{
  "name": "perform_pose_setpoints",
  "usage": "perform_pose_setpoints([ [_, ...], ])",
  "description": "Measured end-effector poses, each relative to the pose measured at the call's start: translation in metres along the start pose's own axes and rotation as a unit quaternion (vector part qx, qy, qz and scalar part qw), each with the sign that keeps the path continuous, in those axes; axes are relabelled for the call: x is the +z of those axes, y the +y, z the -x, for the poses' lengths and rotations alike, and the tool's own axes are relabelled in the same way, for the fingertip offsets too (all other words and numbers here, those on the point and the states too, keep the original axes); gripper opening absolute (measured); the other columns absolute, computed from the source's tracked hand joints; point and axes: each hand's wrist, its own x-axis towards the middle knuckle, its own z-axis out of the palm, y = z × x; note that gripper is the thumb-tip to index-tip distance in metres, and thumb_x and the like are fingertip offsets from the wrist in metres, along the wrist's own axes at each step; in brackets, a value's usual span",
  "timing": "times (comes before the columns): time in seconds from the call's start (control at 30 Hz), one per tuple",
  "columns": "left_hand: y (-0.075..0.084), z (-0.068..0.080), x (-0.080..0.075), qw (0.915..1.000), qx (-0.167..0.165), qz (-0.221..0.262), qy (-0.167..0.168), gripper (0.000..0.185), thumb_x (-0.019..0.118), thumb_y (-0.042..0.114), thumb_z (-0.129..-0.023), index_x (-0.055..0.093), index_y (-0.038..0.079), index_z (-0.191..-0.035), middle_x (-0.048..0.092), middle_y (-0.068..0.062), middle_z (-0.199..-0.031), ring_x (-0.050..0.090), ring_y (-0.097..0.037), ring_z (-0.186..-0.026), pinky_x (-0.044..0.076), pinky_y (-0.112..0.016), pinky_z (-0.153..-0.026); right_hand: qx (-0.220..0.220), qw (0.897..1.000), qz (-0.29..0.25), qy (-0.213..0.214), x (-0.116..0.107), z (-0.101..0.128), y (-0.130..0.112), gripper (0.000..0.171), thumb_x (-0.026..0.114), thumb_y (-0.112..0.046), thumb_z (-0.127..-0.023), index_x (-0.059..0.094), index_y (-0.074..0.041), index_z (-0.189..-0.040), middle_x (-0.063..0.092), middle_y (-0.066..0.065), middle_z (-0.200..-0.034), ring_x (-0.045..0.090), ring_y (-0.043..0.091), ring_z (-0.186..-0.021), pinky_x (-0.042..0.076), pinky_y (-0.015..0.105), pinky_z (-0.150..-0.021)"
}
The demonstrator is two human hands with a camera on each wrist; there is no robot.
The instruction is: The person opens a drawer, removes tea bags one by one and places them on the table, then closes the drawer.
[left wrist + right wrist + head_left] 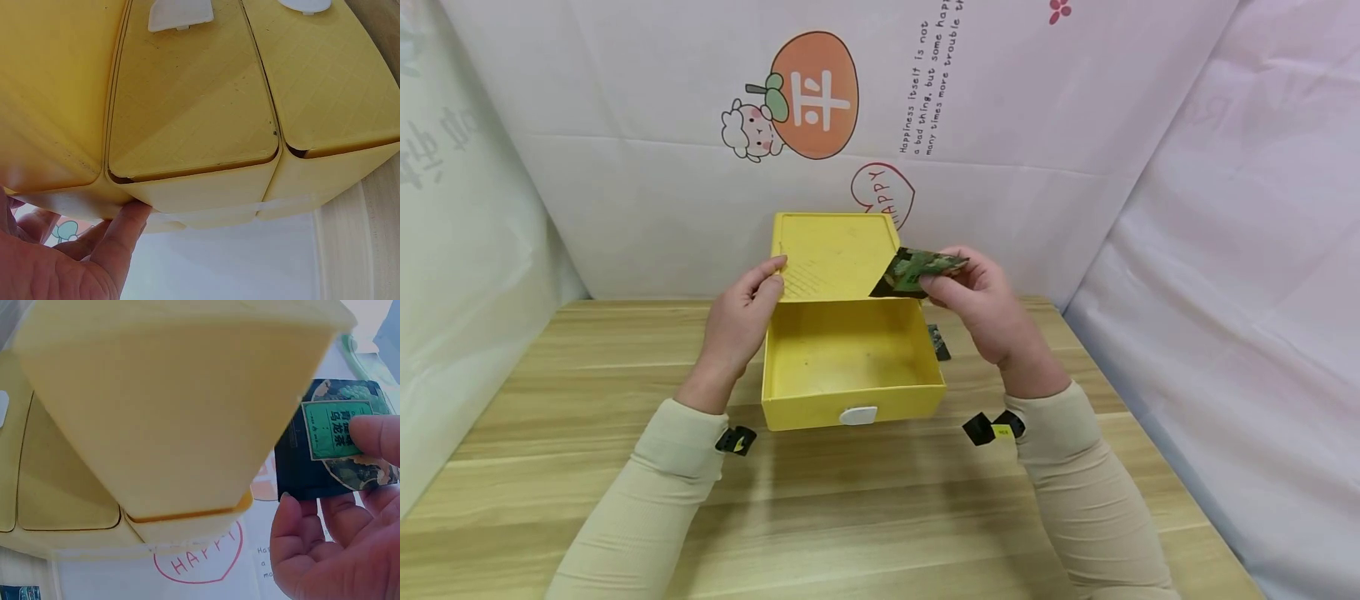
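While the thumb (378, 436) of the right hand (985, 312) lies across the printed face of a dark green packet (297, 465) and the other fingers (344, 515) back it from behind, the packet is pinched in the air by the upper right edge of the yellow cabinet (835, 246), a grip that probably serves to hold it flat; whether it touches the edge I cannot tell. The left hand (730, 329) rests its fairly straight fingers (128, 231) against the cabinet's left side near the top, likely to steady it, since the top drawer (808, 412) juts out at the front, white handle (858, 415) foremost. Beneath are 2 closed drawers (194, 106); what looks like a 2nd packet (938, 342) lies on the surface (850, 525) just right of the open drawer, partly hidden by it
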Motion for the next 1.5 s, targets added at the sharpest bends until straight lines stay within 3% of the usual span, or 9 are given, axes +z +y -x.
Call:
perform_pose_setpoints([
  [0.23,0.000,0.000,-0.001,1.0000,0.001,-0.005,-0.002,0.050,0.041,0.049,-0.108,0.058,0.031,-0.151,0.046,-0.004,-0.070,0.026,-0.013,-0.052,0.031,-0.035,-0.055,-0.005,0.999,-0.025,0.041,-0.010,-0.003,0.004,0.017,0.062,-0.005,-0.101,0.066,-0.016,-0.114,0.068,-0.004,-0.107,0.062,0.011,-0.097,0.054,0.024,-0.085],
  [0.47,-0.001,-0.001,-0.001,1.0000,0.000,-0.006,-0.002,0.050,0.041,0.050,-0.107,0.058,0.031,-0.151,0.043,-0.003,-0.067,0.026,-0.014,-0.052,0.031,-0.036,-0.055,0.019,0.994,-0.089,0.060,-0.020,-0.007,0.010,0.026,0.060,-0.010,-0.105,0.065,-0.016,-0.130,0.066,0.001,-0.116,0.066,0.013,-0.098,0.058,0.025,-0.080],
  [0.93,-0.001,-0.001,0.000,1.0000,0.000,-0.002,0.001,0.050,0.042,0.049,-0.107,0.058,0.031,-0.150,0.046,-0.004,-0.067,0.025,-0.013,-0.050,0.029,-0.034,-0.053,0.060,0.985,-0.101,0.124,-0.038,-0.015,0.034,0.027,0.066,-0.024,-0.104,0.060,-0.018,-0.130,0.062,0.003,-0.110,0.063,0.012,-0.085,0.054,0.020,-0.062],
  [1.1,0.000,-0.001,0.000,1.0000,0.000,-0.002,0.002,0.050,0.042,0.049,-0.107,0.059,0.031,-0.150,0.044,-0.002,-0.065,0.025,-0.013,-0.051,0.029,-0.034,-0.053,0.078,0.979,-0.111,0.149,-0.046,-0.019,0.050,0.025,0.071,-0.020,-0.101,0.060,-0.015,-0.123,0.066,0.002,-0.099,0.064,0.010,-0.078,0.054,0.018,-0.061],
  [1.23,0.000,0.000,0.000,1.0000,0.000,-0.004,0.001,0.050,0.041,0.049,-0.107,0.059,0.031,-0.150,0.044,-0.002,-0.063,0.025,-0.014,-0.051,0.029,-0.035,-0.054,0.104,0.975,-0.108,0.162,-0.052,-0.021,0.062,0.026,0.072,-0.017,-0.100,0.058,-0.013,-0.121,0.067,0.002,-0.100,0.063,0.009,-0.078,0.054,0.018,-0.064],
  [1.5,0.000,-0.001,0.000,1.0000,-0.001,-0.001,-0.001,0.050,0.041,0.049,-0.107,0.059,0.032,-0.150,0.045,-0.002,-0.063,0.025,-0.013,-0.050,0.028,-0.034,-0.052,0.146,0.971,-0.084,0.168,-0.060,-0.024,0.080,0.036,0.063,-0.009,-0.104,0.050,-0.008,-0.137,0.061,0.004,-0.115,0.061,0.010,-0.090,0.056,0.018,-0.072],
])
